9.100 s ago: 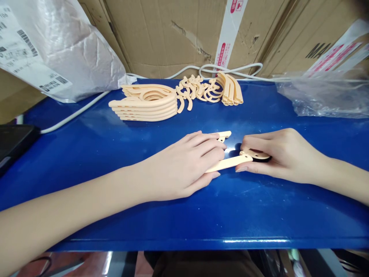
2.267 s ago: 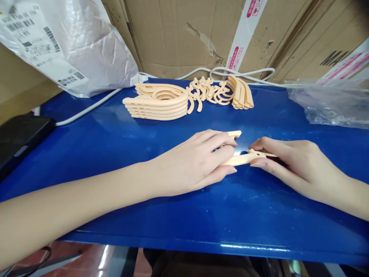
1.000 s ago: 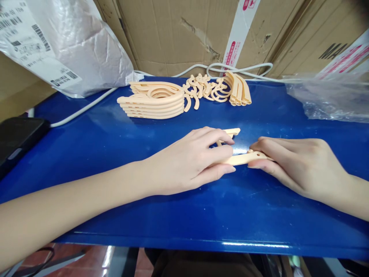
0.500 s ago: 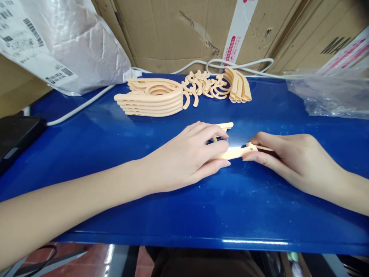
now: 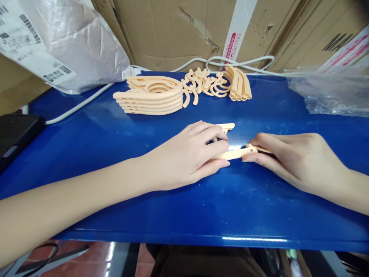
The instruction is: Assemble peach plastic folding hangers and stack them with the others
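Hanger piece (image 5: 234, 154), smooth peach plastic, slim and flat, lies at the table's centre, caught between both hands. Left hand (image 5: 187, 157) comes in palm-down from eight o'clock, fingers curled over one end and thumb tucked below, gripping it. Right hand (image 5: 291, 159) reaches in from four o'clock, thumb and forefinger pinching the rounded other end. Glossy blue table (image 5: 173, 207) underneath. Up at twelve o'clock sits a neat stack of curved hanger arms (image 5: 150, 100), tangled hooks (image 5: 201, 82) just beside it, white cable (image 5: 80, 107) trailing past.
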A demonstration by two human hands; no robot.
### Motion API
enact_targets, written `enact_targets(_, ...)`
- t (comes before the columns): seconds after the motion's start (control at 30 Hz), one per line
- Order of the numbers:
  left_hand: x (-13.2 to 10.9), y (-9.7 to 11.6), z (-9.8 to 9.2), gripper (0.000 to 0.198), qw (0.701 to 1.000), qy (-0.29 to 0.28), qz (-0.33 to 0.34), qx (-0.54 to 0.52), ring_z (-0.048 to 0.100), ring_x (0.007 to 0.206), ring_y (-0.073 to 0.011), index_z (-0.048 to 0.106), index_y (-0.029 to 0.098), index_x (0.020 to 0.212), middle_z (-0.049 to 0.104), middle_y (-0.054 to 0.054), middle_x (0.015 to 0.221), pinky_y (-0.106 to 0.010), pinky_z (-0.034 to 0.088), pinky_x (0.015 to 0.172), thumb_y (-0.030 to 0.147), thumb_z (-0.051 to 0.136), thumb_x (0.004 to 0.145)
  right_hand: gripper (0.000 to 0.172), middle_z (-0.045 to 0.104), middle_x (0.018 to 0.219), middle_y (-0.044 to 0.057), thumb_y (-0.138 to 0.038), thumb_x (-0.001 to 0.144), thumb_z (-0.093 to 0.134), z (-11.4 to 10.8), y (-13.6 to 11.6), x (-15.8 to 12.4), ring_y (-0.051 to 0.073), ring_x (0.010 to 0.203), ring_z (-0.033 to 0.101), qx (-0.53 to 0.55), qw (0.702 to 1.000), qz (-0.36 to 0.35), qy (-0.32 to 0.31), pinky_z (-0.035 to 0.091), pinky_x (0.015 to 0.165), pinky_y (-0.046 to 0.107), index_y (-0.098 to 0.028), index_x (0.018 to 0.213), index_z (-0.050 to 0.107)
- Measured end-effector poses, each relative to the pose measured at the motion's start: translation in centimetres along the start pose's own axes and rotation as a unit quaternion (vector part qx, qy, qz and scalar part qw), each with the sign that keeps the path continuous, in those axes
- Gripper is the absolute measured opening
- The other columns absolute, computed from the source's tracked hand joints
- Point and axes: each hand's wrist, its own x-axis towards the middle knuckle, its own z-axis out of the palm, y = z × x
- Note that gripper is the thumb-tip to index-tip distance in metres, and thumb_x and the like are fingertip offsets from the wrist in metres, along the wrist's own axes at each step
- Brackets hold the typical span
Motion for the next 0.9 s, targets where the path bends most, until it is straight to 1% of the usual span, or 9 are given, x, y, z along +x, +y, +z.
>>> enact_targets(0.17,0.05,0.01,-0.02,0.026,1.000,0.000,-0.001,0.006,0.046,0.125,-0.0261,0.059,0.014,0.089,0.057,-0.014,0.127,-0.042,0.034,0.107,0.028,0.040,0.101,0.046,0.061,0.057,-0.001,-0.049,0.101,0.034,0.13,0.08,-0.15,0.012,0.042,0.058,0.009,1.000,0.000,-0.001,0.034,0.040,0.025,-0.017,0.079,0.058)
enact_targets(0.37,-0.03,0.03,-0.08,0.026,1.000,-0.001,-0.001,0.009,0.045,0.127,-0.0255,0.059,0.016,0.090,0.057,-0.014,0.128,-0.043,0.034,0.108,0.030,0.040,0.101,0.042,0.060,0.059,-0.002,-0.049,0.100,0.037,0.29,-0.07,-0.58,0.012,0.044,0.057,-0.026,1.000,0.016,0.003,0.032,0.044,0.025,-0.018,0.078,0.055)
enact_targets(0.57,-0.04,0.06,-0.08,0.025,1.000,-0.002,-0.002,0.009,0.044,0.130,-0.0248,0.059,0.018,0.091,0.057,-0.014,0.128,-0.046,0.035,0.109,0.030,0.040,0.101,0.043,0.060,0.056,-0.001,-0.047,0.101,0.036,-0.05,-0.20,-0.31,0.011,0.042,0.056,-0.029,1.000,-0.006,0.004,0.032,0.042,0.024,-0.018,0.075,0.054)
enact_targets(0.77,-0.04,0.10,-0.03,0.026,1.000,-0.002,-0.004,0.009,0.044,0.128,-0.0249,0.060,0.017,0.090,0.057,-0.014,0.128,-0.045,0.035,0.108,0.030,0.040,0.101,0.039,0.060,0.060,-0.001,-0.048,0.100,0.037,0.56,0.02,-0.95,0.012,0.046,0.055,-0.031,0.999,0.017,0.002,0.031,0.046,0.025,-0.019,0.080,0.054)
enact_targets(0.9,0.06,0.06,-0.06,0.026,1.000,-0.003,-0.001,0.010,0.044,0.129,-0.0250,0.059,0.016,0.091,0.057,-0.014,0.127,-0.044,0.033,0.109,0.029,0.040,0.101,0.042,0.062,0.061,-0.001,-0.049,0.101,0.035,0.52,0.04,-0.80,0.012,0.047,0.056,-0.024,1.000,0.019,-0.003,0.032,0.046,0.025,-0.019,0.079,0.055)
